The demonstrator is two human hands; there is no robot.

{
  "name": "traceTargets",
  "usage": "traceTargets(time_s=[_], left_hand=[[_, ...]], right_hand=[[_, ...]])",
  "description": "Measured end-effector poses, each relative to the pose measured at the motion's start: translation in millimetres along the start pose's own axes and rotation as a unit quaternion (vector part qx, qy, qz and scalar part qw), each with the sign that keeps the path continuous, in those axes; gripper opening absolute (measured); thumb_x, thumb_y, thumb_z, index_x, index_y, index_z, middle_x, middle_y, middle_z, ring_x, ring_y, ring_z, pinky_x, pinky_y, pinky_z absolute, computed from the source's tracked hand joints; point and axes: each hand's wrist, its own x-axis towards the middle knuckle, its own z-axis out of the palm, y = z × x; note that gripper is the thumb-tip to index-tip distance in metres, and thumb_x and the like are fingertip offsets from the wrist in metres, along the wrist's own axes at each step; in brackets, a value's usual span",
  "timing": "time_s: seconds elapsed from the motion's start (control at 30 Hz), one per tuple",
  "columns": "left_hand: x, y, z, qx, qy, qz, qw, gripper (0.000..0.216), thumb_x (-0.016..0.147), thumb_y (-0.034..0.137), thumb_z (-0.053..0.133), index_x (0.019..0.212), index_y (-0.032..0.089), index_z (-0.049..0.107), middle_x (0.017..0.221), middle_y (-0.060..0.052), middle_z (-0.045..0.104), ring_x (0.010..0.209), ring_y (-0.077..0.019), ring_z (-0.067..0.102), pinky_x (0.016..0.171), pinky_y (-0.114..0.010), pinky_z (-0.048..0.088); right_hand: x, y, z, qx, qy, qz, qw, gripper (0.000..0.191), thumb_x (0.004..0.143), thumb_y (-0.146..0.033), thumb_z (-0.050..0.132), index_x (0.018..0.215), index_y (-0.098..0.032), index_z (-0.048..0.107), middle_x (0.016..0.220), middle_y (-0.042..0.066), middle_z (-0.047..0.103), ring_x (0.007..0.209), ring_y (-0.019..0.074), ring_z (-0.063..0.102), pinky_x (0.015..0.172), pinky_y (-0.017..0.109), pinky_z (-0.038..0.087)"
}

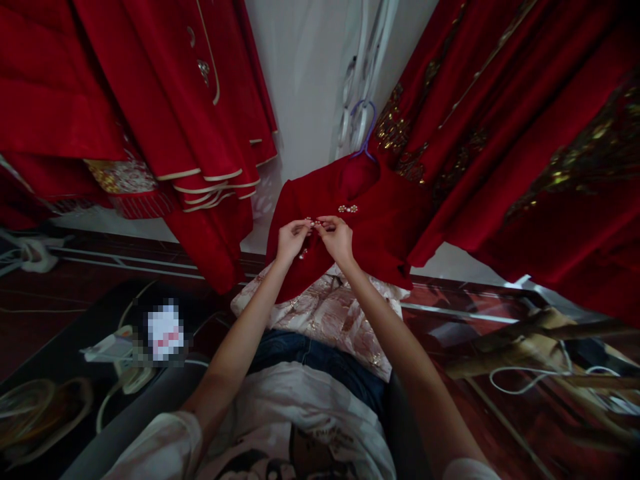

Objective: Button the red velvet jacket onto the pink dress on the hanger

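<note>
A red garment hangs in front of me on a purple hanger, its lower part draped over a pale pink, shiny patterned fabric on my lap. My left hand and my right hand meet at the garment's front, both with fingers pinched around a small beaded fastener. The fingertips partly cover it. Above them a matching pearl-like fastener lies flat on the red cloth. Another beaded piece shows just below my left hand.
Red garments with pale edging hang at the left, and red garments with gold decoration at the right. A dark surface at lower left bears a power strip and cables. Wooden pieces and a white cord lie at lower right.
</note>
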Motion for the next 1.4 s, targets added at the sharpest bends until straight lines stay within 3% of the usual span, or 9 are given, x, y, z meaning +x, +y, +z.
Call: traceTargets(time_s=[0.13,0.3,0.5,0.67,1.0,1.2,1.4], left_hand=[[2.8,1.5,1.5,-0.044,0.039,-0.082,0.995,0.025,0.073,0.014,0.073,0.092,0.014,0.058,0.076,-0.002,0.071,0.062,-0.0090,0.066,0.060,-0.021,0.055],[2.7,0.3,1.6,-0.046,0.015,-0.152,0.987,0.020,0.075,0.012,0.071,0.092,0.011,0.061,0.078,-0.004,0.070,0.064,-0.0090,0.065,0.073,-0.029,0.058],[0.5,-5.5,2.1,-0.029,0.049,-0.080,0.995,0.021,0.074,0.013,0.073,0.090,0.012,0.059,0.083,-0.005,0.070,0.077,-0.0123,0.068,0.084,-0.035,0.057],[-0.2,-8.5,3.5,-0.040,0.065,-0.057,0.995,0.029,0.072,0.013,0.073,0.096,0.014,0.057,0.084,-0.005,0.071,0.079,-0.0128,0.069,0.081,-0.032,0.057],[-4.7,-16.1,4.1,0.023,0.028,0.048,0.998,0.023,0.072,0.023,0.073,0.093,0.015,0.067,0.092,-0.007,0.073,0.084,-0.0147,0.069,0.081,-0.030,0.056],[-0.4,-18.1,7.4,0.049,0.062,0.065,0.995,0.026,0.073,0.034,0.073,0.092,0.016,0.070,0.092,-0.008,0.073,0.080,-0.0157,0.069,0.072,-0.028,0.057],[-0.6,-16.4,5.4,0.063,0.024,0.090,0.994,0.026,0.071,0.027,0.073,0.095,0.017,0.071,0.096,-0.007,0.073,0.084,-0.0152,0.068,0.082,-0.031,0.055]], right_hand=[[0.5,1.7,-5.8,0.003,-0.056,0.017,0.998,0.020,0.080,-0.020,0.061,0.097,-0.018,0.071,0.090,0.005,0.072,0.076,0.0140,0.067,0.078,0.029,0.055],[-0.3,2.6,-10.6,-0.009,-0.074,0.014,0.997,0.020,0.079,-0.018,0.061,0.096,-0.019,0.072,0.093,0.005,0.073,0.078,0.0145,0.069,0.082,0.030,0.055],[0.6,3.0,-5.5,-0.002,-0.053,0.021,0.998,0.017,0.081,-0.025,0.063,0.093,-0.019,0.072,0.089,0.006,0.073,0.075,0.0148,0.068,0.077,0.030,0.055],[0.7,5.1,-2.1,0.004,-0.036,0.005,0.999,0.018,0.082,-0.027,0.061,0.094,-0.018,0.072,0.090,0.006,0.073,0.073,0.0144,0.067,0.076,0.029,0.055],[-3.0,8.1,3.3,0.009,-0.007,-0.013,1.000,0.020,0.085,-0.025,0.058,0.097,-0.015,0.071,0.096,0.008,0.070,0.072,0.0130,0.065,0.070,0.026,0.057],[-6.2,10.9,3.1,0.024,-0.004,-0.031,0.999,0.021,0.086,-0.030,0.058,0.096,-0.017,0.071,0.093,0.007,0.068,0.073,0.0127,0.066,0.068,0.025,0.058],[-3.0,10.7,4.1,0.024,0.006,-0.043,0.999,0.020,0.086,-0.026,0.058,0.097,-0.016,0.071,0.096,0.007,0.069,0.073,0.0127,0.066,0.069,0.025,0.058]])
